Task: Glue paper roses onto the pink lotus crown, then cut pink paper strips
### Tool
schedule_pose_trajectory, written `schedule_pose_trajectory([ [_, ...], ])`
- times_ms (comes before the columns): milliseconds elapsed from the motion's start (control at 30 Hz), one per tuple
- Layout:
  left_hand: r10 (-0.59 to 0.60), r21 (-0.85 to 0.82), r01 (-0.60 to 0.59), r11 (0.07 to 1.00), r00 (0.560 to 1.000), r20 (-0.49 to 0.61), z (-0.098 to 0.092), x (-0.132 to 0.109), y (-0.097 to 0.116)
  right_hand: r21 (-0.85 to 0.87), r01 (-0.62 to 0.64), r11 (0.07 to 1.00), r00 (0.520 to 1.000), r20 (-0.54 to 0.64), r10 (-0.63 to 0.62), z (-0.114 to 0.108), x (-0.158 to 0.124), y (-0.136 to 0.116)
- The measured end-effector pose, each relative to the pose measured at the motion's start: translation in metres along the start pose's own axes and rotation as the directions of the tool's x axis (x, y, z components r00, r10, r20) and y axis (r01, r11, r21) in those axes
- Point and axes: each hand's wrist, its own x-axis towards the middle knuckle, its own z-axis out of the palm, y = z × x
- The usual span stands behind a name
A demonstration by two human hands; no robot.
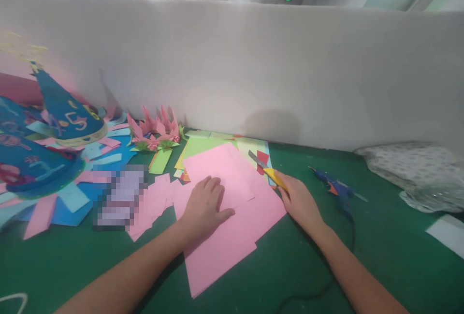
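Several overlapping sheets of pink paper [224,251] lie on the green tabletop. My left hand [206,202] rests flat on the top sheets, fingers stretched and thumb out to the right. At the right edge of the paper, my right hand [295,198] is closed around the yellow handle of a utility knife [272,174]. Its grey blade points up and to the left, over the far sheets. Smaller pink strips [155,205] lie left of my left hand. Under the pink paper, green and patterned sheets [205,147] show at the back.
Blue party hats [60,106] and scattered paper pieces fill the left side. A pink paper crown [157,132] stands near the white partition [217,62]. On the right lie a blue glue gun [333,186] with its cord, a plastic bag [416,169] and white paper [447,234].
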Motion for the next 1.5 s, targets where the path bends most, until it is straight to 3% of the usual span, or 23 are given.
schedule_pose_trajectory([
  [100,0.019,-0.056,-0.017,0.998,0.999,0.031,-0.006,0.003,0.004,0.032,-0.04,0.999,0.998,-0.057,0.042,-0.005,-0.003,-0.004],
  [233,-0.048,-0.1,0.054,0.994,0.997,0.06,-0.008,0.004,0.003,0.182,-0.023,0.983,0.996,-0.08,0.038,-0.016,-0.008,-0.007],
  [400,-0.148,-0.166,0.163,0.973,0.984,0.097,-0.01,0.01,-0.011,0.322,0.161,0.933,0.98,0.059,-0.189,-0.027,-0.016,-0.01],
  [567,-0.174,-0.263,0.195,0.945,0.979,0.103,-0.014,0.014,-0.019,0.242,0.294,0.925,0.927,0.164,-0.337,-0.031,-0.021,-0.016],
  [833,-0.247,-0.319,0.249,0.915,0.968,0.047,-0.006,0.012,-0.018,0.072,0.365,0.928,0.928,0.057,-0.369,-0.032,-0.022,-0.017],
  [1033,-0.293,-0.341,0.301,0.891,0.953,0.074,-0.014,0.013,-0.013,-0.024,0.39,0.921,0.915,0.118,-0.385,-0.034,-0.024,-0.019],
  [1167,-0.222,-0.316,0.251,0.915,0.967,0.124,-0.022,0.012,-0.01,-0.078,0.354,0.932,0.926,0.172,-0.338,-0.04,-0.029,-0.025],
  [1267,-0.183,-0.295,0.191,0.936,0.982,0.054,-0.018,0.011,-0.009,-0.115,0.348,0.93,0.923,0.216,-0.319,-0.043,-0.036,-0.031],
  [1367,-0.053,-0.226,0.034,0.973,0.995,-0.079,-0.007,0.011,-0.008,-0.15,0.343,0.927,0.921,0.248,-0.301,-0.044,-0.043,-0.036],
  [1433,0.073,-0.159,-0.089,0.983,0.992,-0.101,0.0,0.012,-0.008,-0.155,0.336,0.929,0.921,0.26,-0.29,-0.044,-0.046,-0.04],
  [1500,0.132,-0.097,-0.138,0.986,0.989,-0.066,0.005,0.012,-0.008,-0.138,0.33,0.934,0.921,0.266,-0.286,-0.044,-0.048,-0.042],
])
